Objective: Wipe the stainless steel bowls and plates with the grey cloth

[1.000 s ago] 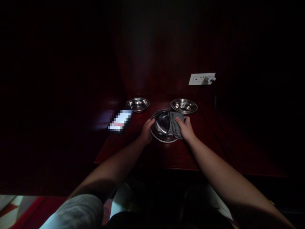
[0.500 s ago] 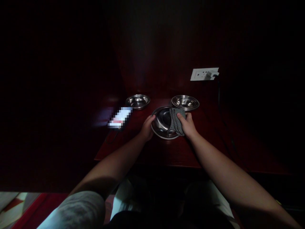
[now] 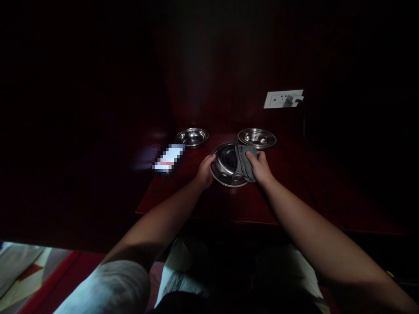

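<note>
A shiny metal bowl (image 3: 225, 168) is held tilted above the dark red table, between my two hands. My left hand (image 3: 206, 171) grips its left rim, with the thumb over the edge. In my right hand (image 3: 261, 166) is a folded grey cloth (image 3: 246, 163), pressed over the bowl's right rim and part of its inside. The fingers under the cloth are mostly hidden. Just behind, to the right, sits a small stack of metal bowls (image 3: 257, 138). Another metal bowl (image 3: 192, 138) rests at the back left.
A phone (image 3: 169, 158) with a lit, blurred screen lies left of the bowls, a thin cord beside it. On the back wall a white socket plate (image 3: 276, 100) holds a plug with a dark cable running down. The table's front edge (image 3: 235, 222) is close to my knees.
The view has shifted slightly, so everything sits a little higher and further right. Both hands keep the same hold on the bowl and cloth.
</note>
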### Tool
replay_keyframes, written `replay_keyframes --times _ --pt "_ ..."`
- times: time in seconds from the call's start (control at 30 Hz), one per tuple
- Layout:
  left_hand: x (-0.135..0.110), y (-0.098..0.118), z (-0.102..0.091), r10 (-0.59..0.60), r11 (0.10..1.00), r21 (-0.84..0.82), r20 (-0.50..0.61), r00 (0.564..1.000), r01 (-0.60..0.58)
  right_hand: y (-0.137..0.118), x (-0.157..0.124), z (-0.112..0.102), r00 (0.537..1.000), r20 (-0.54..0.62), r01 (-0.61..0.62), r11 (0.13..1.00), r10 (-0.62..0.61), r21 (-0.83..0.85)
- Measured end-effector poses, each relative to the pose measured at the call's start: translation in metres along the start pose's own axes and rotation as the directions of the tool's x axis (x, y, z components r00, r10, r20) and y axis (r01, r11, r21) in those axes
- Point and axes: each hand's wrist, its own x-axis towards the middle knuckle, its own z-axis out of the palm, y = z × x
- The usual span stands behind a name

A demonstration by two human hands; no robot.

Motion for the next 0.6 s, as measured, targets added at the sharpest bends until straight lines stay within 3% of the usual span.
replay_keyframes --times 0.6 --pt "0.0012 0.0015 0.0017 -0.014 0.999 -0.051 0.028 1.000 0.015 0.0034 0.0050 0.0023 0.999 -0.050 0.007 1.000 -0.007 0.018"
